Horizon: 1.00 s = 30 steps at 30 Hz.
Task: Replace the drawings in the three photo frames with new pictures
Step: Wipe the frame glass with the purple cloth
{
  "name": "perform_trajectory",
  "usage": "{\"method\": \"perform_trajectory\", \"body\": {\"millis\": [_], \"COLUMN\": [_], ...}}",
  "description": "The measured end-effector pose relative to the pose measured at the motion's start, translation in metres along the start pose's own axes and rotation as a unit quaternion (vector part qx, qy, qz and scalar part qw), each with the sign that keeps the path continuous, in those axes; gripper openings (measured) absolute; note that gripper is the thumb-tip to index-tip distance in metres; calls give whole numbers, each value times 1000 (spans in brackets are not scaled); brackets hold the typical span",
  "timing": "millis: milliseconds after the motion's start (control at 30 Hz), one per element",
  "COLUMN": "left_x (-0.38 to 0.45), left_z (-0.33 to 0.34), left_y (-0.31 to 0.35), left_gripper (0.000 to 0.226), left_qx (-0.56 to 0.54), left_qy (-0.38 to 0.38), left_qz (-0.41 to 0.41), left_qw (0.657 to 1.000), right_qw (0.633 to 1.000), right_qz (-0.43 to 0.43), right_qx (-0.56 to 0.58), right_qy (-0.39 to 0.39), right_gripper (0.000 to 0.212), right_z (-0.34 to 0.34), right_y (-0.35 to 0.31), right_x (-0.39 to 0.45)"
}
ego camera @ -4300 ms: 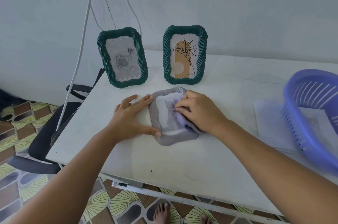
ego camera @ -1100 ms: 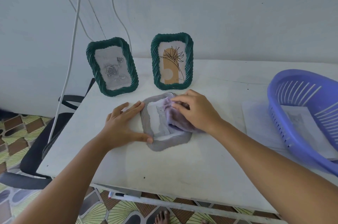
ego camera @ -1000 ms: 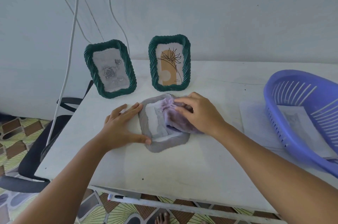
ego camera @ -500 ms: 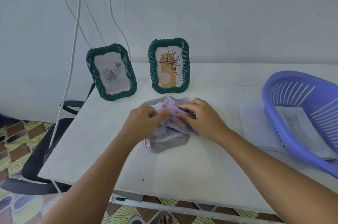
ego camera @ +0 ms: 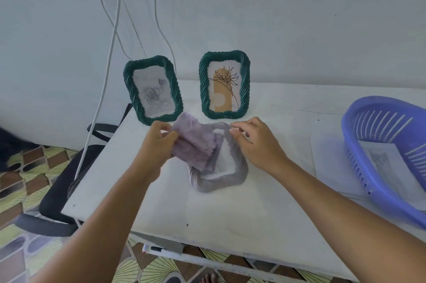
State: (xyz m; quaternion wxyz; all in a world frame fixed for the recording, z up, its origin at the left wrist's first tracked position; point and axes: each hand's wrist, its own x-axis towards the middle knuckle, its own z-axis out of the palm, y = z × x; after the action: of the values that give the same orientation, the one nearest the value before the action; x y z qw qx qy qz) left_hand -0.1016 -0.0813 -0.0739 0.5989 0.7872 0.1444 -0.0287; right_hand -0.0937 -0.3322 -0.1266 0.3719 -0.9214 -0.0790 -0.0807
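A grey frame [ego camera: 219, 167] lies flat near the middle of the white desk [ego camera: 230, 209], face up. The left hand [ego camera: 159, 142] holds a folded purple cloth [ego camera: 196, 144] lifted over the frame's left side, thumb and fingers [ego camera: 171, 136] curled around the cloth's left edge. The right hand [ego camera: 258, 144] is at the frame's far right edge with its fingers bent and the tips close together at the rim; whether they actually pinch the rim cannot be told.

Behind, two green frames stand upright near the wall. The left green frame [ego camera: 153, 90] shows a grey rose drawing, and the right green frame [ego camera: 224, 85] shows a line-drawn flower on an orange arch. At the right side of the desk a purple basket [ego camera: 378, 148] sits on a sheet of paper [ego camera: 329, 162], with another printed sheet [ego camera: 387, 162] inside it. White cables [ego camera: 110, 52] hang down the wall at the far left.
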Motion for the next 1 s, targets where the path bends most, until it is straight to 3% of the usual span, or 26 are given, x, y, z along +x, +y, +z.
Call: {"method": "perform_trajectory", "body": {"millis": [167,300,433,667,767,833,933,1000], "left_x": [11,17,11,1,-3,-7,-10,-8], "left_z": [-56,-89,-102,-98,-86,-69,-38,-18], "left_y": [-21,-44,-54,-52,-43,-32,-16,-13], "left_gripper": [16,24,22,35,45,38,29,33], "left_qx": [-5,127,339,425,445,440,440,473], "left_qy": [80,85,131,151,173,155,66,26], "left_qz": [-32,-38,13,60,123,167,162,154], "left_qw": [996,987,931,891,870,869,881,867], "right_qw": [998,997,996,995,994,992,990,989], "right_qz": [36,41,51,63,73,82,92,95], "right_qx": [-30,-57,-61,-63,-62,-72,-87,-93], "right_qy": [-29,-39,-44,-52,-59,-60,-65,-65], "right_gripper": [44,49,51,52,51,52,52,26], "right_z": [11,18,18,15,11,8,5,4], "right_y": [-6,-6,-6,-11,-15,-15,-15,-16], "right_x": [5,6,7,4,2,0,-1,-2]}}
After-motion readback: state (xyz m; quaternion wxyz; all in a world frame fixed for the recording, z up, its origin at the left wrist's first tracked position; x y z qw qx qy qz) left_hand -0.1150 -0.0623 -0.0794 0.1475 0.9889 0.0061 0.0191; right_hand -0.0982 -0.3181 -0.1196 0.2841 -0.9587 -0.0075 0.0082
